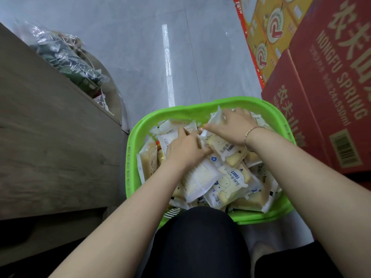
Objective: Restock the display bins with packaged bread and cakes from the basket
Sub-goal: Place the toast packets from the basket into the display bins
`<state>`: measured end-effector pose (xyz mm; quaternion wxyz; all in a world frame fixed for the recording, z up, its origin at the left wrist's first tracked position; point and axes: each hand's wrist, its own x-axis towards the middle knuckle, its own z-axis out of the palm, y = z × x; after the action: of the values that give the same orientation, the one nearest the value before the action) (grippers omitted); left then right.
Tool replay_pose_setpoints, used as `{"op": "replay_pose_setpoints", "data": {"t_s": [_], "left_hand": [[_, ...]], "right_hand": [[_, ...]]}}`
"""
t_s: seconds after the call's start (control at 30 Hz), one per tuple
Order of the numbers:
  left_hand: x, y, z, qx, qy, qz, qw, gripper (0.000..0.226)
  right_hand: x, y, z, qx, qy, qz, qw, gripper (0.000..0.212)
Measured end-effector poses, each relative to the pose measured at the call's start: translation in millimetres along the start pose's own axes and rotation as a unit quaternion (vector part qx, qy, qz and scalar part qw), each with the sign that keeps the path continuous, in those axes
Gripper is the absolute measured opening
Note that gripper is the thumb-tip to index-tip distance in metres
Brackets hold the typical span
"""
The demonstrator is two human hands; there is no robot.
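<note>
Brimming green basket (180,114) of packaged toast (230,183), both hands inside.

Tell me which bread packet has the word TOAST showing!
The bear-print packet lying on top near the person's knee, below both hands; its blue TOAST lettering reads upside down.

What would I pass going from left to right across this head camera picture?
Wooden counter → clear bag of green packets → green basket of bread packs → left hand → right hand, both among the packs → red cartons at the right edge.
</note>
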<state>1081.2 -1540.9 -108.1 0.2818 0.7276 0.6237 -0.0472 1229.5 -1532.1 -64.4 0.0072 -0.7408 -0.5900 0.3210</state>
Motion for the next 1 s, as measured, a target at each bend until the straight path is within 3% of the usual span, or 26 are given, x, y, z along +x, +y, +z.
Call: {"op": "replay_pose_setpoints", "data": {"t_s": [0.03, 0.1, 0.2, 0.3, 0.37, 0.4, 0.47, 0.53, 0.57, 0.63, 0.77, 0.83, 0.9, 0.97, 1.0], "left_hand": [[-1.1, -0.1, 1.5, -0.010, 0.008, -0.002, 1.000, 0.059], [-1.9, -0.3, 2.0, -0.033, 0.020, 0.015, 0.999, 0.058], [-6.9, -1.3, -2.3, -0.095, 0.021, 0.026, 0.995, 0.044], [-12.1, -7.2, -8.9, -0.158, 0.032, -0.008, 0.987, 0.048], [-15.0, -14.8, -17.7, -0.180, 0.035, -0.039, 0.982, 0.054], [-16.5, -19.8, -23.3, -0.198, 0.033, -0.058, 0.978, 0.056], [-20.7, -31.0, -36.1, -0.234, 0.035, -0.086, 0.968, 0.053], [-25.3, -39.8, -48.4, -0.260, 0.036, -0.106, 0.959, 0.049], [-27.1, -42.6, -53.1, -0.271, 0.032, -0.112, 0.956, 0.048], [-28.3, -46.7, -57.7, -0.282, 0.024, -0.119, 0.952, 0.043], [-30.5, -50.8, -57.2, -0.338, 0.021, -0.144, 0.930, 0.041], [-33.9, -54.0, -54.7, -0.399, 0.030, -0.168, 0.901, 0.039], [-38.8, -56.6, -53.3, -0.446, 0.060, -0.185, 0.874, 0.037], [-48.0, -55.7, -57.4, -0.479, 0.106, -0.198, 0.849, 0.040], [-55.3, -53.0, -62.7, -0.497, 0.124, -0.210, 0.833, 0.043]], "right_hand": [[-0.3, -0.3, -1.1, 0.011, -0.015, 0.017, 1.000, 0.063], [-0.8, 0.5, -6.3, 0.077, 0.008, 0.008, 0.997, 0.038], [-3.6, 2.2, -13.3, 0.207, 0.032, -0.017, 0.978, 0.024], [-0.4, 3.8, -31.1, 0.353, 0.133, 0.017, 0.926, 0.011], [3.4, 12.0, -52.2, 0.406, 0.200, 0.060, 0.890, 0.020], [4.6, 18.0, -58.6, 0.389, 0.204, 0.064, 0.896, 0.021], [2.4, 25.4, -56.5, 0.259, 0.156, 0.037, 0.952, 0.017], [-1.7, 26.8, -38.3, 0.105, 0.089, 0.038, 0.990, 0.047], [-1.9, 24.0, -27.3, 0.033, 0.072, 0.038, 0.996, 0.059], [3.5, 13.9, -9.4, -0.088, 0.074, 0.013, 0.993, 0.062], [13.4, -0.7, 16.6, -0.247, 0.064, -0.012, 0.967, 0.038], [15.9, -5.9, 25.9, -0.257, 0.051, -0.041, 0.964, 0.027], [18.5, -9.2, 18.6, -0.186, 0.060, -0.027, 0.980, 0.023], [13.3, -8.7, -2.5, -0.004, 0.077, 0.010, 0.997, 0.019], [5.1, -7.9, -13.5, 0.123, 0.090, 0.020, 0.988, 0.023]]}}
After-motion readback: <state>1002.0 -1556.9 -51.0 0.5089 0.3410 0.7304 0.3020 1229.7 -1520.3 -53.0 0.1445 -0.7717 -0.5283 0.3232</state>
